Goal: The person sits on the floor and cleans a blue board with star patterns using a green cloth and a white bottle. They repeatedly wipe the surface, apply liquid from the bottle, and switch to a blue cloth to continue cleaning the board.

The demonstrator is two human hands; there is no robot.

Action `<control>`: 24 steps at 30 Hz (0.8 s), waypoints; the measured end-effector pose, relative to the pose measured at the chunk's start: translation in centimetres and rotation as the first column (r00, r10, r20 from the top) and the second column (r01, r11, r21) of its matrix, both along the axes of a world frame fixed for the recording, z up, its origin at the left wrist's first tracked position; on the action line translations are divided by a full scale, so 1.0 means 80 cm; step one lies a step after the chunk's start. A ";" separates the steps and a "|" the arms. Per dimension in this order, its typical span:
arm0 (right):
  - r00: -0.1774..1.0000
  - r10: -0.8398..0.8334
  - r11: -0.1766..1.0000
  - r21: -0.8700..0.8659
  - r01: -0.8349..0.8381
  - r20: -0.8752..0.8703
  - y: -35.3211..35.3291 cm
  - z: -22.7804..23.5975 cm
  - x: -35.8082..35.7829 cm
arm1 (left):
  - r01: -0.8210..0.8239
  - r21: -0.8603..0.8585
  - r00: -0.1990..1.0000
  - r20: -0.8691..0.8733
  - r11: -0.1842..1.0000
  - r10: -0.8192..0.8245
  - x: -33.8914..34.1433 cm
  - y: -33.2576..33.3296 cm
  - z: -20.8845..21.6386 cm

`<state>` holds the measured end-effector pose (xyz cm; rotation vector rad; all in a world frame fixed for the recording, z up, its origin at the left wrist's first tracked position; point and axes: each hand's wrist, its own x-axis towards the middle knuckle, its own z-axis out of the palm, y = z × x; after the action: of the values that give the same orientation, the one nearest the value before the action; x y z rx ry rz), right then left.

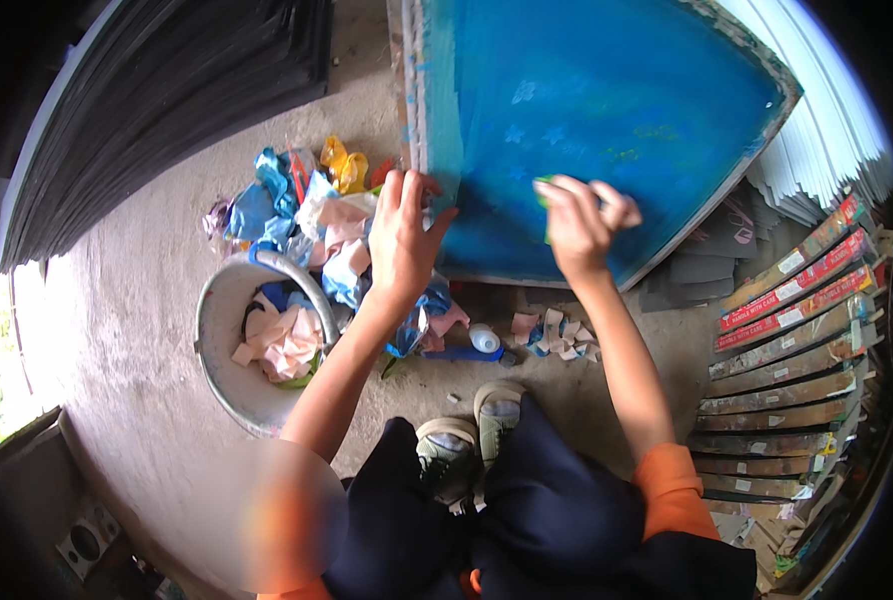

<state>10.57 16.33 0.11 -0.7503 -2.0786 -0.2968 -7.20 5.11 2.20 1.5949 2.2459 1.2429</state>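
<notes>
A large blue screen-printing frame [566,60] slants up in front of me, its mesh marked with small flower shapes. My left hand [403,240] grips the frame's left rim near the lower corner, fingers over the edge and thumb on the mesh side. Over the lower middle of the mesh, my right hand [581,220] is closed with bent fingers. A small green piece [543,196] shows at its fingertips; whether it is cloth or sponge I cannot tell.
Left of my legs stands a grey bucket [211,345] holding paper scraps. Crumpled coloured rags and plastic [266,205] are heaped beyond it. A white bottle [484,339] lies near my shoes. Wooden-edged frames [781,385] line the right; dark sheets [196,80] are stacked far left.
</notes>
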 end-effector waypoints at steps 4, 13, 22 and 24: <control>0.989 -0.059 0.994 -0.095 0.046 -0.133 -0.002 -0.005 -0.004 | 0.019 0.005 0.999 -0.027 1.000 -0.019 0.007 0.007 -0.003; 0.997 -0.005 0.999 -0.035 0.003 -0.077 0.002 -0.006 0.004 | 0.017 -0.052 1.000 -0.021 0.999 -0.018 0.007 0.004 -0.002; 1.000 -0.001 0.998 -0.066 -0.001 -0.031 0.002 -0.005 0.015 | 0.049 -0.034 0.998 -0.025 0.998 -0.050 0.002 0.005 -0.001; 0.999 0.051 0.998 -0.046 -0.050 0.019 0.000 0.002 0.009 | 0.054 -0.040 0.999 -0.004 0.998 -0.054 0.003 0.005 -0.001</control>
<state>11.30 16.30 0.26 -0.7228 -2.1265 -0.2310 -6.99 5.50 2.13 1.6341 2.2010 1.1743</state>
